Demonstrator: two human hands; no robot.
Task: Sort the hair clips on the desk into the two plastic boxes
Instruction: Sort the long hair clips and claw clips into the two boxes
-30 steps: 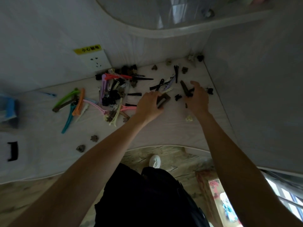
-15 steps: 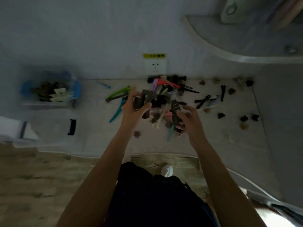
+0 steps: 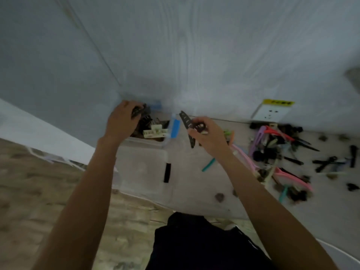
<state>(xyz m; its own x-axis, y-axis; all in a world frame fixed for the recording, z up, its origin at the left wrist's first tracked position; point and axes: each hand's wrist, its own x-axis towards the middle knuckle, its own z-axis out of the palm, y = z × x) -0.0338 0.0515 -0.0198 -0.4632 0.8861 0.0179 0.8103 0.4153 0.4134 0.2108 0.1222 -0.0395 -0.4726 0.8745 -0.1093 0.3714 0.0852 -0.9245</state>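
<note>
Over a clear plastic box with blue latches at the pale worktop's left end, a person's left hand curls its fingers round dark claw hair clips, while the right hand pinches a long black slotted hair clip just beside it, the colourful pile of loose hair clips lying farther right.

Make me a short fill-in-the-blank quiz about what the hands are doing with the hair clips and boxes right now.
1. The left hand holds a dark clip over the box with the ____ latch.
2. The right hand pinches a long ____ clip.
3. The wall socket carries a ____ label.
4. The pile of clips lies on the desk to the ____ of the right hand.

Missing words: blue; black; yellow; right
</note>
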